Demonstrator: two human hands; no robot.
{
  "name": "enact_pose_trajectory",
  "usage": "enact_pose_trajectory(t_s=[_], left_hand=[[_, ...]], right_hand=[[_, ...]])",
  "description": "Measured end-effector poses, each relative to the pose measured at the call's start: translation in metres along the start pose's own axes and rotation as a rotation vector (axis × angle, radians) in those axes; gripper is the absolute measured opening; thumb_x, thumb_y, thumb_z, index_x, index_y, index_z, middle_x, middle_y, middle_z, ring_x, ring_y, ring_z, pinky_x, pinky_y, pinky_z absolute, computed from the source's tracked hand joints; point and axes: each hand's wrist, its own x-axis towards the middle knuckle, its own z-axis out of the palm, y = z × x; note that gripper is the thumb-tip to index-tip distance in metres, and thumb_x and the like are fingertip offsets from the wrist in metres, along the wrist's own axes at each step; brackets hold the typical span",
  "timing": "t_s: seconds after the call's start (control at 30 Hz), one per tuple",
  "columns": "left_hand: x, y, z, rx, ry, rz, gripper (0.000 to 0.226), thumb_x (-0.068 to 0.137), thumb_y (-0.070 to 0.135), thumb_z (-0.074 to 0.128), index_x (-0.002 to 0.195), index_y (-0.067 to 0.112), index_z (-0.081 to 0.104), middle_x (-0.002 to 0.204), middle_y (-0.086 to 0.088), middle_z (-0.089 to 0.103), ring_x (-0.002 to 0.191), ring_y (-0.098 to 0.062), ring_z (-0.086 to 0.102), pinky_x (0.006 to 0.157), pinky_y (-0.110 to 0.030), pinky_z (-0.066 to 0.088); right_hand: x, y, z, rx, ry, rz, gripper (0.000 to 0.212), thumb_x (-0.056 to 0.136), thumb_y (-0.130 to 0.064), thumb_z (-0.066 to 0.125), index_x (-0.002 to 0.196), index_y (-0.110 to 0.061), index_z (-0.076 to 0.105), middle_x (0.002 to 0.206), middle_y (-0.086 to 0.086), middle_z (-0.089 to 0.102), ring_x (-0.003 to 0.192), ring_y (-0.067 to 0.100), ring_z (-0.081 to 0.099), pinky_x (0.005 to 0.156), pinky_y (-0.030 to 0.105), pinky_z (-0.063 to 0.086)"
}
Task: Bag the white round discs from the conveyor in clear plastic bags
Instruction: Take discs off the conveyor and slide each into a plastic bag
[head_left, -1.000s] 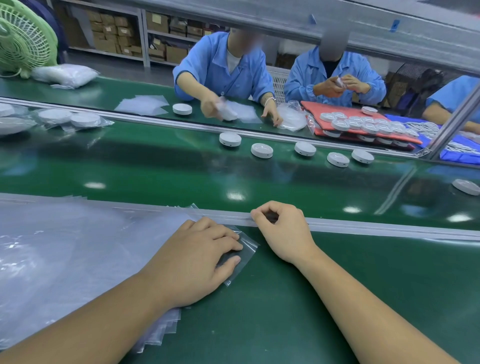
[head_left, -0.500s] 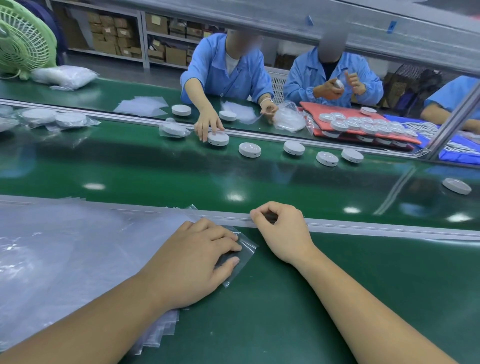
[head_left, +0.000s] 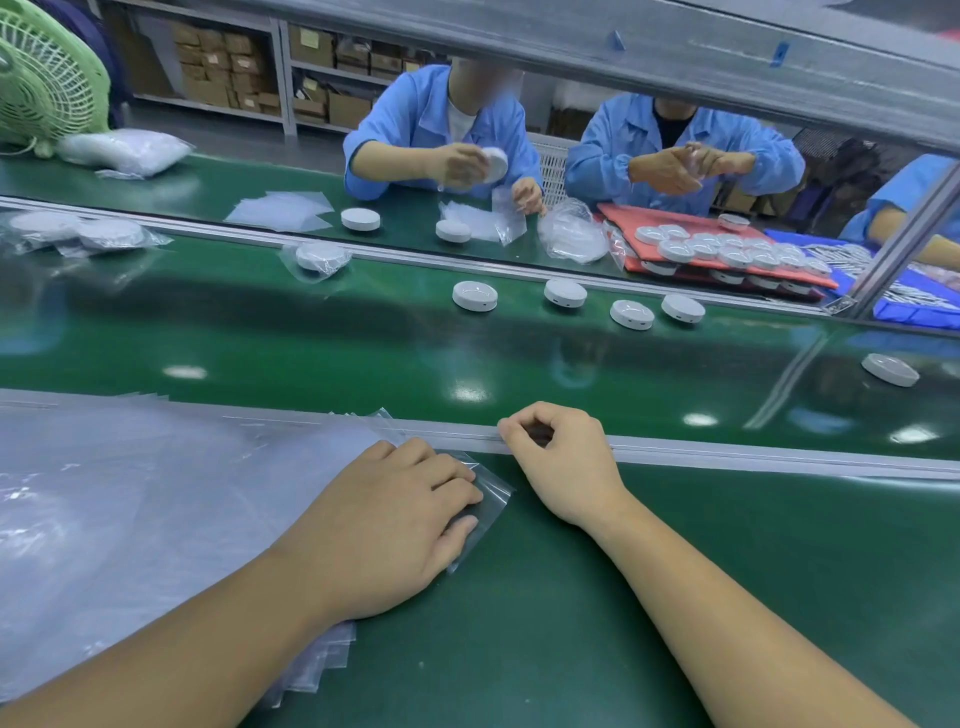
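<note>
— My left hand (head_left: 395, 525) lay flat, fingers loosely spread, pressing on the top bag (head_left: 491, 499) of the stack of clear plastic bags (head_left: 130, 519) on the near bench. My right hand (head_left: 561, 462) rested curled on the metal rail (head_left: 753, 457), thumb against forefinger, holding nothing that I could see.

— What could have gone wrong from there?

— Two things, as I judged it. The bags looked thin and slick, so a lift could have taken several sheets instead of one, or fanned the stack out. And if the conveyor (head_left: 311, 338) was running, a slow reach could have let a disc pass, while a hurried one could have knocked it into its neighbour.

— Where were the discs relative to your hands?

— All beyond the rail. The nearest white round disc (head_left: 474, 296) sat on the far side of the conveyor, ahead of both hands and well apart from them, with a row of three more discs (head_left: 631, 314) to its right. A fifth disc (head_left: 890, 369) lay alone far to my right, nearer my side. None touched either hand, and none was in a bag of mine
</note>
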Motion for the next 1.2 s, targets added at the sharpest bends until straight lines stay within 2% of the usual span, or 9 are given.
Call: enact_pose_trajectory(t_s=[0.27, 0.73, 0.83, 1.0, 1.2], left_hand=[[0.0, 0.0, 0.002, 0.04, 0.022, 0.03, 0.042, 0.098, 0.048, 0.034, 0.113, 0.033, 0.071, 0.118, 0.019, 0.066, 0.101, -0.013, 0.061, 0.077, -0.033, 0.053], [0.002, 0.001, 0.001, 0.039, 0.045, 0.046, 0.041, 0.098, 0.047, 0.035, 0.112, 0.032, 0.07, 0.117, 0.018, 0.067, 0.098, -0.014, 0.061, 0.076, -0.033, 0.053], [0.002, 0.001, 0.001, 0.059, 0.046, 0.054, 0.041, 0.098, 0.048, 0.034, 0.109, 0.032, 0.07, 0.107, 0.016, 0.067, 0.093, -0.015, 0.06, 0.074, -0.034, 0.052], [0.002, 0.002, -0.005, 0.067, 0.064, 0.042, 0.027, 0.096, 0.046, 0.041, 0.085, 0.031, 0.061, 0.082, 0.014, 0.052, 0.076, -0.015, 0.048, 0.064, -0.032, 0.047], [0.0, 0.003, -0.011, 0.063, 0.056, 0.018, 0.024, 0.091, 0.05, 0.046, 0.078, 0.031, 0.055, 0.075, 0.012, 0.046, 0.07, -0.014, 0.036, 0.06, -0.031, 0.042]], right_hand=[[-0.001, -0.001, -0.001, -0.004, -0.004, -0.003, 0.018, 0.093, -0.037, 0.069, 0.077, -0.03, 0.074, 0.078, -0.024, 0.071, 0.077, -0.001, 0.065, 0.063, 0.006, 0.042], [-0.001, -0.003, -0.001, 0.006, -0.001, -0.014, 0.02, 0.093, -0.037, 0.069, 0.073, -0.034, 0.071, 0.077, -0.024, 0.071, 0.076, 0.0, 0.065, 0.062, 0.005, 0.042], [-0.001, -0.003, -0.001, 0.011, -0.001, -0.016, 0.021, 0.093, -0.037, 0.07, 0.072, -0.035, 0.071, 0.077, -0.024, 0.071, 0.077, -0.001, 0.065, 0.062, 0.005, 0.042], [-0.001, -0.001, 0.0, 0.022, -0.003, -0.008, 0.019, 0.092, -0.037, 0.069, 0.074, -0.033, 0.072, 0.076, -0.024, 0.071, 0.076, -0.001, 0.066, 0.063, 0.006, 0.044], [0.0, 0.0, 0.0, 0.03, -0.001, -0.007, 0.018, 0.092, -0.037, 0.07, 0.075, -0.033, 0.073, 0.076, -0.025, 0.071, 0.076, -0.002, 0.066, 0.062, 0.005, 0.043]])
